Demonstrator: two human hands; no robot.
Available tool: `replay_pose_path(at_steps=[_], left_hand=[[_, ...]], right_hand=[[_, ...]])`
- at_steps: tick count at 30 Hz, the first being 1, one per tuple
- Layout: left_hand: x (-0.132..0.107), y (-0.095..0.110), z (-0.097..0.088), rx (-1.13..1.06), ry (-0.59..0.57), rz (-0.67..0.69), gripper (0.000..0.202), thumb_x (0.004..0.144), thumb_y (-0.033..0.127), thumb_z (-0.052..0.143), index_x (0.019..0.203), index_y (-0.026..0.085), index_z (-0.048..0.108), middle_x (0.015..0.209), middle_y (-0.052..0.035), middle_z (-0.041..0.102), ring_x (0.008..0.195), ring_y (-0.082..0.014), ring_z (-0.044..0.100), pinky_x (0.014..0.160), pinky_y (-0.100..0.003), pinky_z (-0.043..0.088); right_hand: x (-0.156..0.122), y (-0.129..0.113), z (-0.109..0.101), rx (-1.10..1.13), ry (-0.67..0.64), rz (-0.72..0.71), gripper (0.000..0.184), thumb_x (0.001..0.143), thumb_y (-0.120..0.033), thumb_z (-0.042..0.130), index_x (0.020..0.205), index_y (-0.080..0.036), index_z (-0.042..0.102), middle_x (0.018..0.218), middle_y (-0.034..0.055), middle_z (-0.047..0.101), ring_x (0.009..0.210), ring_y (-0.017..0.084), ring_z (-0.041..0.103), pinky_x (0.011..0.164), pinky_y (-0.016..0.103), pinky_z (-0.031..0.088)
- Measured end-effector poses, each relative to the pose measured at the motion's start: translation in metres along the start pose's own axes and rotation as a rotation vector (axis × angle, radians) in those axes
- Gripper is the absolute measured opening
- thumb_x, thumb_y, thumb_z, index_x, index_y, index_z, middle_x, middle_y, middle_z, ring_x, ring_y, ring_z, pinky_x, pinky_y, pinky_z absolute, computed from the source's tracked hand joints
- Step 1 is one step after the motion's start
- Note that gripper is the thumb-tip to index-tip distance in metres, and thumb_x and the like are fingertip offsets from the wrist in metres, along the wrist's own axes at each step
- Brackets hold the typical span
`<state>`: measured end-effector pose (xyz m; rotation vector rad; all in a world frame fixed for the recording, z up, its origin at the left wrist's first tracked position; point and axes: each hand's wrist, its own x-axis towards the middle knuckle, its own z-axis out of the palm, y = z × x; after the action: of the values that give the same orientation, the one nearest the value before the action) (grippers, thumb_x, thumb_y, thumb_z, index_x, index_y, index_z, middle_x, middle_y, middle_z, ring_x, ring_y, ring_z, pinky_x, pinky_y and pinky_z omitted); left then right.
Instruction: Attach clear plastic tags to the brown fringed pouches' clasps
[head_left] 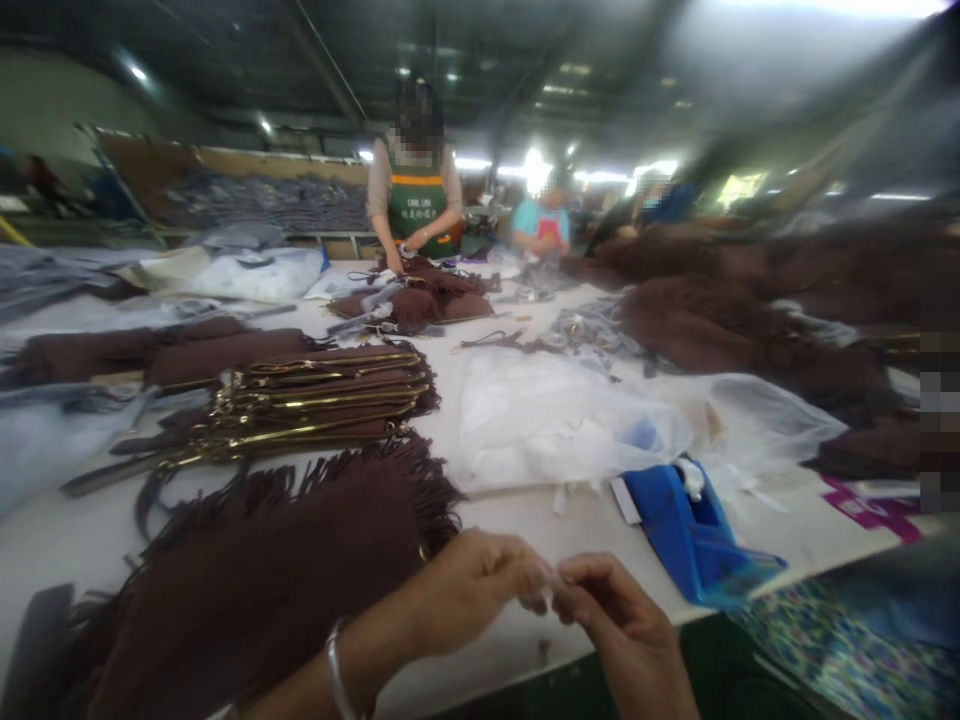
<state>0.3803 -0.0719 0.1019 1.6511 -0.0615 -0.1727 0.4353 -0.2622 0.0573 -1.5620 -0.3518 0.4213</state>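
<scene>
Over the front part of the table, my left hand [480, 585] and my right hand [619, 620] meet fingertip to fingertip. Both are closed in a pinch, and whatever lies between them is too small and blurred to name. A silver bangle [337, 668] circles my left wrist. Under and beside my left forearm lies a dark brown fringed bag [277, 560], flat on the table, its fringe pointing away and to the right. A blue tape dispenser [679, 530] stands just beyond my right hand.
Brown pouches with gold zips [330, 400] lie stacked at the left. Clear plastic bags [555, 410] spread across the middle. Brown goods [720, 300] pile up at the right. Across the white table [585, 540] a person in a green apron [417, 200] handles brown pieces.
</scene>
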Motion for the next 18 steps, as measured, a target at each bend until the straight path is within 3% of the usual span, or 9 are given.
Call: replay_pose_path(at_steps=[4, 11, 15, 18], left_hand=[[-0.031, -0.013, -0.005, 0.062, 0.216, -0.134, 0.02, 0.082, 0.022, 0.057, 0.078, 0.014, 0.074, 0.076, -0.0034, 0.073, 0.073, -0.0183, 0.063, 0.068, -0.025, 0.042], [-0.059, -0.034, -0.012, -0.022, 0.397, -0.166, 0.013, 0.076, 0.019, 0.058, 0.074, 0.014, 0.069, 0.071, -0.0027, 0.069, 0.069, -0.0167, 0.058, 0.062, -0.025, 0.037], [-0.081, -0.043, -0.011, -0.206, 0.483, -0.206, 0.015, 0.068, 0.024, 0.072, 0.07, 0.014, 0.061, 0.064, 0.0002, 0.062, 0.063, -0.0146, 0.053, 0.057, -0.023, 0.033], [-0.101, -0.045, -0.008, -0.298, 0.526, -0.179, 0.024, 0.072, 0.03, 0.074, 0.071, 0.016, 0.055, 0.066, 0.0001, 0.063, 0.063, -0.0144, 0.055, 0.057, -0.023, 0.036]], right_hand=[[0.012, 0.004, 0.024, -0.045, -0.018, 0.003, 0.025, 0.078, -0.044, 0.074, 0.083, -0.021, 0.064, 0.067, -0.0024, 0.059, 0.063, 0.014, 0.056, 0.059, 0.022, 0.048], [0.005, 0.004, 0.065, 0.076, -0.052, 0.099, 0.037, 0.074, -0.045, 0.077, 0.097, -0.02, 0.063, 0.067, -0.0032, 0.057, 0.058, 0.013, 0.053, 0.056, 0.024, 0.046], [-0.009, 0.004, 0.085, 0.204, -0.213, 0.177, 0.046, 0.069, -0.04, 0.082, 0.107, -0.02, 0.063, 0.074, -0.0019, 0.063, 0.064, 0.012, 0.055, 0.058, 0.022, 0.043], [-0.015, 0.002, 0.1, 0.197, -0.358, 0.217, 0.032, 0.072, -0.04, 0.08, 0.092, -0.019, 0.066, 0.072, -0.0017, 0.063, 0.064, 0.012, 0.054, 0.057, 0.02, 0.039]])
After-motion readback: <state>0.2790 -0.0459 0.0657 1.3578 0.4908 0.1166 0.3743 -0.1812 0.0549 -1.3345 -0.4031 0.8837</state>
